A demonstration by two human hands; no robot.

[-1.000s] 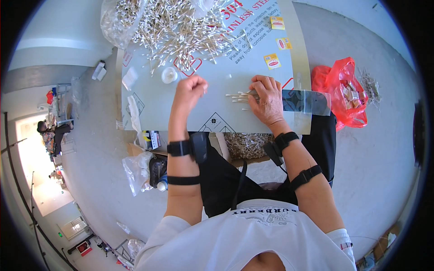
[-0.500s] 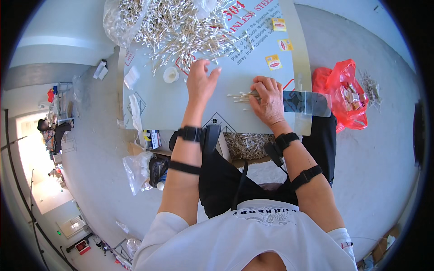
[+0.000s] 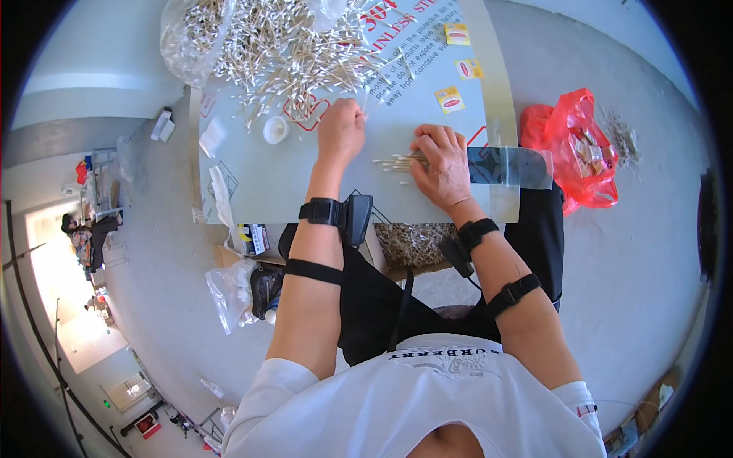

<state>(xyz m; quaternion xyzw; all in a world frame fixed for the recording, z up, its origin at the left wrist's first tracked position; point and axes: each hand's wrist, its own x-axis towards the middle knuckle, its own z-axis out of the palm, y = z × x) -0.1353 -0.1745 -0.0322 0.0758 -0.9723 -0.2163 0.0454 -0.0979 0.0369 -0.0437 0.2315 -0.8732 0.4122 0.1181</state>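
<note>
Right hand (image 3: pixel 441 164) curled over a small bundle of cotton swabs (image 3: pixel 392 163), grasping it, white tips poking out toward nine o'clock above the pale tabletop (image 3: pixel 282 191). A little farther off, toward ten, I see the left hand (image 3: pixel 343 131), fingers folded in; whether they pinch anything, I can't tell. At its nine sits a round white tub (image 3: pixel 276 130); at eleven, a loose swab heap (image 3: pixel 298 57).

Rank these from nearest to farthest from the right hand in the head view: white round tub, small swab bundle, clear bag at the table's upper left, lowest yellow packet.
From the right hand:
1. Small swab bundle: ends poking out left of the fingers.
2. Lowest yellow packet: just beyond the hand.
3. White round tub: well left.
4. Clear bag: far upper left.
</note>
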